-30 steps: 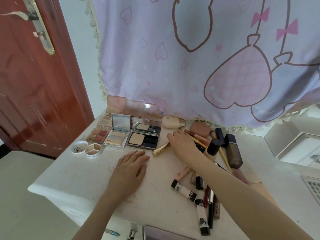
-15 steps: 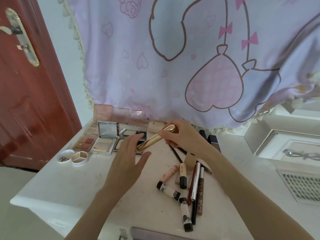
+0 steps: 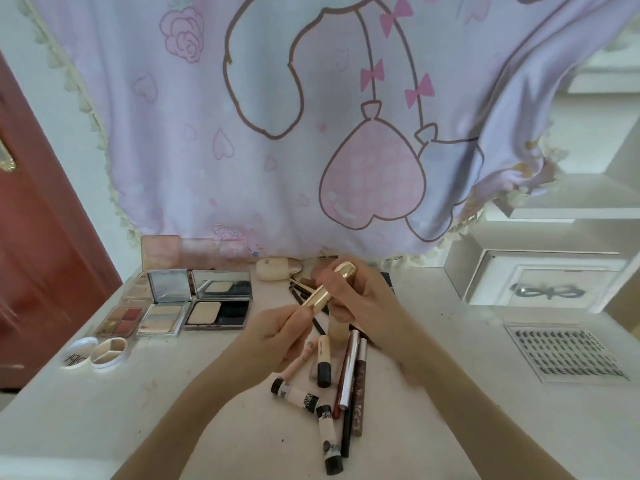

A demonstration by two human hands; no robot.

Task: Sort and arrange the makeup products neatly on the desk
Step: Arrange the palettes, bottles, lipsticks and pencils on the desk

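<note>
A gold tube (image 3: 331, 285) is held tilted above the white desk (image 3: 104, 410). My right hand (image 3: 360, 299) grips its upper half, and my left hand (image 3: 277, 337) pinches its lower end. Under my hands lies a loose heap of tubes and pencils (image 3: 332, 382), some with black caps. Open compacts (image 3: 218, 299) and an eyeshadow palette (image 3: 119, 320) sit in a row at the back left. A round open pot with its lid (image 3: 95, 351) rests in front of them.
A pink patterned cloth (image 3: 277, 133) hangs behind the desk. A cream case (image 3: 273, 268) lies by the cloth's hem. A tray of false lashes (image 3: 564, 355) lies at the right, a white drawer (image 3: 540, 282) behind it. A red door (image 3: 31, 254) stands at the left.
My right hand picked the gold tube up off the desk and raised it. My left hand rose from the desk and closed on the tube's lower end. The camera tilted up.
</note>
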